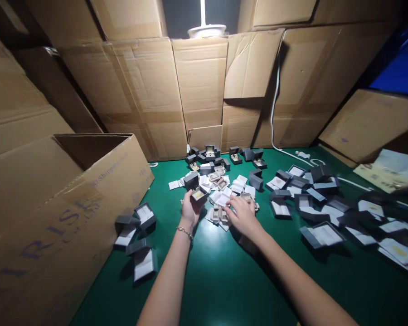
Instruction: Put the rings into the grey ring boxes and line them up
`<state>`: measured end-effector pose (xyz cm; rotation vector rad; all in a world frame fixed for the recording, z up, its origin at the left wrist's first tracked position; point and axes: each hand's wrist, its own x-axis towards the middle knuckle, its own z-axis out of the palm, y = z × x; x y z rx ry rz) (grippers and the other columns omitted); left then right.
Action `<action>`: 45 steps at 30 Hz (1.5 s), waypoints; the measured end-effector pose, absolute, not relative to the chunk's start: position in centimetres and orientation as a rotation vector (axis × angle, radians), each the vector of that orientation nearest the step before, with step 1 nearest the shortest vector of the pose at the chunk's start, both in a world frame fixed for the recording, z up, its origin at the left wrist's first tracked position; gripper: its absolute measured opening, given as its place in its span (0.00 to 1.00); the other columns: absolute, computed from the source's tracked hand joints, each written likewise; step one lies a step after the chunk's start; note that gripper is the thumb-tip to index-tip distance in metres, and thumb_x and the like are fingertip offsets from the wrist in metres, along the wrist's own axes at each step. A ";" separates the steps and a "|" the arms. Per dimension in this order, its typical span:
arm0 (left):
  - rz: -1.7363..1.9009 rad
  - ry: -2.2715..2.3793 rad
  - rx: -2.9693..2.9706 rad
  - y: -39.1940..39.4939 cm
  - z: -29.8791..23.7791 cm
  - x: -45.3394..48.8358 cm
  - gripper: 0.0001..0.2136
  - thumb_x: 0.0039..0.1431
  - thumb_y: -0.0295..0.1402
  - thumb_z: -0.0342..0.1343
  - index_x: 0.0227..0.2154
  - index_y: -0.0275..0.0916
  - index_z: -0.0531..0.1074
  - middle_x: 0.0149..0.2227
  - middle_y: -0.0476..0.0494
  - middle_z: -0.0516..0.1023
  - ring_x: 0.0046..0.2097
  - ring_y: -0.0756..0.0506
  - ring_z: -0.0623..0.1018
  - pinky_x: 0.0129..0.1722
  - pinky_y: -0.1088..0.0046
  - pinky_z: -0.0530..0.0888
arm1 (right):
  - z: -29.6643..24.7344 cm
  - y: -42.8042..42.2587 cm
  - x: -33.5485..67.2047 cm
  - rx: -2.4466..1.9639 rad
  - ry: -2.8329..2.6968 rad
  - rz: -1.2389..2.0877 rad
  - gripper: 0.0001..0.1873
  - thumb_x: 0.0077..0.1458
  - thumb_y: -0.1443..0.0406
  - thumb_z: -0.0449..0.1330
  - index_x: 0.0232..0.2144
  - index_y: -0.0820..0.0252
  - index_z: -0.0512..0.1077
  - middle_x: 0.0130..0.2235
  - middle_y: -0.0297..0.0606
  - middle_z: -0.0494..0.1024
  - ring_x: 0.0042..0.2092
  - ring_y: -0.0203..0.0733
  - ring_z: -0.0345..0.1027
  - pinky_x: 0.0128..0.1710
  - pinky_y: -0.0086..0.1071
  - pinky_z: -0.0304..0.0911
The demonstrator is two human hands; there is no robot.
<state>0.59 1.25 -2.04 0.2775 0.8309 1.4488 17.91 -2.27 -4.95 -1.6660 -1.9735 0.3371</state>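
On green mat point(217, 290), gray box point(199, 195) in left hand point(189, 210)

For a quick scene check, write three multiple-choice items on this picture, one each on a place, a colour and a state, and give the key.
1. Which wrist wears the metal chain bracelet?
A. The left wrist
B. The right wrist
C. Both wrists

2. What colour is the mat under the small dark boxes?
A. Red
B. Green
C. White

3. What state is the cardboard carton on the left in?
A. Taped shut
B. Crushed flat
C. Open at the top

Key:
1. A, since the bracelet circles the arm just below the left hand.
2. B, since bare green shows around the boxes.
3. C, since its dark inside shows through the opening.
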 end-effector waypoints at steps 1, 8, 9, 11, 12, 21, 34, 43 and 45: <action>1.453 0.840 0.275 1.3 -2.1 0.6 0.10 0.57 0.34 0.49 0.36 0.34 0.70 0.29 0.44 0.78 0.29 0.49 0.78 0.30 0.74 0.75 | -4.8 -2.5 17.8 -1.661 -1.985 0.351 0.13 0.60 0.60 0.49 0.39 0.55 0.72 0.55 0.45 0.71 0.58 0.54 0.60 0.60 0.65 0.33; 1.398 0.888 0.229 1.3 -2.6 0.9 0.12 0.60 0.37 0.47 0.34 0.33 0.70 0.26 0.44 0.77 0.25 0.49 0.76 0.26 0.73 0.75 | -4.1 -3.0 17.8 -1.753 -1.955 0.424 0.13 0.60 0.61 0.49 0.42 0.54 0.71 0.58 0.45 0.69 0.60 0.56 0.57 0.59 0.70 0.31; 1.389 0.890 0.230 1.2 -2.6 1.0 0.12 0.61 0.37 0.47 0.34 0.34 0.70 0.25 0.44 0.77 0.24 0.49 0.76 0.25 0.73 0.75 | -4.1 -3.0 17.8 -1.759 -1.954 0.433 0.13 0.60 0.61 0.49 0.42 0.54 0.71 0.58 0.45 0.68 0.61 0.57 0.57 0.59 0.70 0.32; 1.364 0.884 0.245 1.2 -2.5 1.1 0.12 0.61 0.38 0.47 0.34 0.33 0.70 0.25 0.44 0.77 0.24 0.49 0.76 0.25 0.73 0.75 | -4.1 -2.8 17.9 -1.766 -1.955 0.445 0.13 0.60 0.61 0.49 0.42 0.54 0.72 0.59 0.45 0.67 0.61 0.57 0.56 0.59 0.71 0.33; 1.348 0.882 0.253 1.2 -2.5 1.2 0.13 0.62 0.38 0.47 0.34 0.33 0.70 0.25 0.44 0.77 0.23 0.49 0.75 0.25 0.73 0.75 | -4.1 -2.7 18.0 -1.767 -1.956 0.450 0.13 0.60 0.61 0.49 0.43 0.54 0.72 0.59 0.45 0.67 0.61 0.58 0.56 0.58 0.71 0.33; 1.233 0.850 0.346 0.9 -2.1 0.8 0.19 0.64 0.42 0.44 0.32 0.31 0.73 0.26 0.40 0.77 0.23 0.48 0.77 0.25 0.73 0.76 | -4.5 -1.8 18.3 -1.776 -1.878 0.479 0.15 0.59 0.63 0.49 0.41 0.54 0.76 0.58 0.45 0.69 0.61 0.58 0.57 0.58 0.70 0.33; 1.189 0.777 0.396 0.6 -2.1 1.6 0.19 0.62 0.42 0.43 0.43 0.36 0.72 0.34 0.38 0.79 0.31 0.44 0.80 0.28 0.68 0.78 | -4.4 -0.9 18.5 -1.799 -1.756 0.348 0.22 0.59 0.66 0.47 0.54 0.57 0.68 0.59 0.47 0.67 0.59 0.57 0.58 0.59 0.67 0.39; 1.165 0.806 0.439 0.2 -1.7 2.1 0.24 0.62 0.51 0.39 0.41 0.38 0.74 0.35 0.38 0.79 0.36 0.41 0.80 0.34 0.61 0.79 | -4.2 0.1 18.7 -1.857 -1.794 0.210 0.11 0.54 0.64 0.54 0.32 0.57 0.77 0.55 0.46 0.70 0.57 0.57 0.59 0.59 0.67 0.30; 1.150 0.803 0.439 0.1 -1.7 2.3 0.24 0.61 0.52 0.40 0.42 0.39 0.74 0.35 0.38 0.78 0.39 0.40 0.80 0.36 0.60 0.79 | -4.4 0.2 18.8 -1.837 -1.738 0.206 0.10 0.53 0.65 0.55 0.27 0.57 0.76 0.53 0.43 0.73 0.55 0.53 0.61 0.60 0.64 0.31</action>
